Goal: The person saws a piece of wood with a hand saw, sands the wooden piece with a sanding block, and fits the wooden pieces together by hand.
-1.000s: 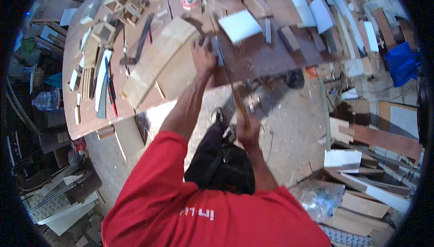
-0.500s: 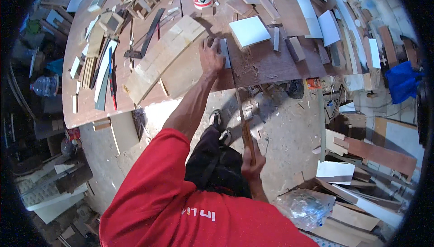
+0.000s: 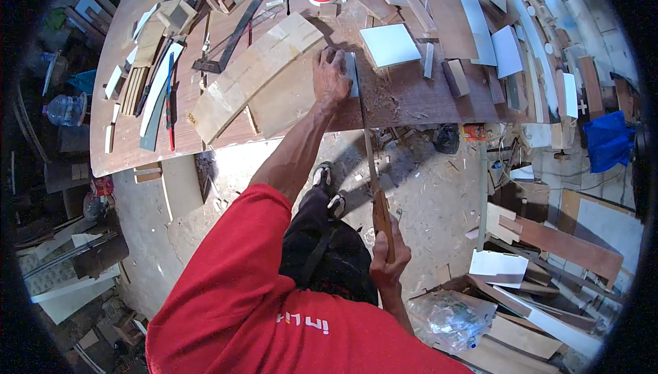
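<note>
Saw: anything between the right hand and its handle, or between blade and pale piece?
Nothing visible. The right hand grips the wooden handle directly; the blade reaches in over the table just right of the pale piece by the left hand, with no visible object between, though contact is unclear. The white-topped block sits farther right.

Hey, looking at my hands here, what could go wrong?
The left hand rests close beside the handsaw, so if the blade jumps it might cut that hand. Small debris litters the floor around the shoes, so footing could slip while the right hand grips the handle.
</note>
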{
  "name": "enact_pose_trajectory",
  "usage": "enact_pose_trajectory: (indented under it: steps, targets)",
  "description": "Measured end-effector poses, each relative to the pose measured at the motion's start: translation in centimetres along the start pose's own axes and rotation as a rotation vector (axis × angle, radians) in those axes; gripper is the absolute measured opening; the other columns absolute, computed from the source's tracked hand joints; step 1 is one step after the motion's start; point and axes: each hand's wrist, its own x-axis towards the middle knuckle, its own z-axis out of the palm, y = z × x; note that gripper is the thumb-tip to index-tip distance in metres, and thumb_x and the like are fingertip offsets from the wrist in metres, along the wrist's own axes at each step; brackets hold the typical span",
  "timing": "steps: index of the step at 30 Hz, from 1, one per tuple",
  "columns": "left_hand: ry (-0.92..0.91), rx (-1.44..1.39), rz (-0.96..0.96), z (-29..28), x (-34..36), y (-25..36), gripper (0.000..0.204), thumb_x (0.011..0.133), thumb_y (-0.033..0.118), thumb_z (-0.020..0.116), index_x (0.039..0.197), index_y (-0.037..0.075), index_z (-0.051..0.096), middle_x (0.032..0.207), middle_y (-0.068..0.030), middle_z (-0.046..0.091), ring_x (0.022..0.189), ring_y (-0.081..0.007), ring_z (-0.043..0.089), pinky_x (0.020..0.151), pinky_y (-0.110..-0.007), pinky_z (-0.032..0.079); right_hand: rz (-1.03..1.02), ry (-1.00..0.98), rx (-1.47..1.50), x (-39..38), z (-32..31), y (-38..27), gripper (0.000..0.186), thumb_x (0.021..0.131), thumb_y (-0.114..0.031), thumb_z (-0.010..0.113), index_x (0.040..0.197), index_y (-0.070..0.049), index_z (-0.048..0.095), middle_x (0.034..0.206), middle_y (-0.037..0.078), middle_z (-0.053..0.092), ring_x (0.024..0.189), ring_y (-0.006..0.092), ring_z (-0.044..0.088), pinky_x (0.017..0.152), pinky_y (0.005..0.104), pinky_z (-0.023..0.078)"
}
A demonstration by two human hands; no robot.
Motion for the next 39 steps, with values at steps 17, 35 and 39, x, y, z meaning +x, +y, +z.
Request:
enact_pose_trajectory:
  steps: [17,35,39]
  targets:
    - [-0.006,-0.048,0.055,-0.1,0.4,0.6,0.049,0.067,0.016,0.055,0.114,0.003,0.062,0.113,-0.0205,0.057,0.111,-0.0400,0.047,0.102,-0.046,0.035,0.074,-0.036,0.084,7.5,4.3,4.5,0.032,0.097,-0.020,0.050,0.113,0.005,0.061,0.067,0.012,0.056,0.058,0.0165,0.053,0.053,0.0352,0.043]
    - [-0.024,0.049,0.001,1.2,0.1,-1.5,0.048,0.065,0.011,0.066,0.113,0.009,0.063,0.120,-0.0165,0.056,0.118,-0.0376,0.046,0.103,-0.044,0.038,0.262,-0.024,0.103,1.0,3.1,4.0,0.043,0.096,-0.023,0.048,0.127,0.005,0.056,0.084,0.014,0.067,0.066,0.0184,0.059,0.060,0.0319,0.047]
    - [0.015,0.030,-0.010,0.4,-0.2,-0.2,0.048,0.064,0.010,0.067,0.112,0.009,0.064,0.122,-0.0163,0.056,0.117,-0.0363,0.047,0.104,-0.043,0.038,0.067,0.031,0.026,-0.9,2.6,5.1,0.041,0.096,-0.022,0.050,0.126,0.004,0.055,0.080,0.014,0.067,0.056,0.0186,0.058,0.054,0.0324,0.049]
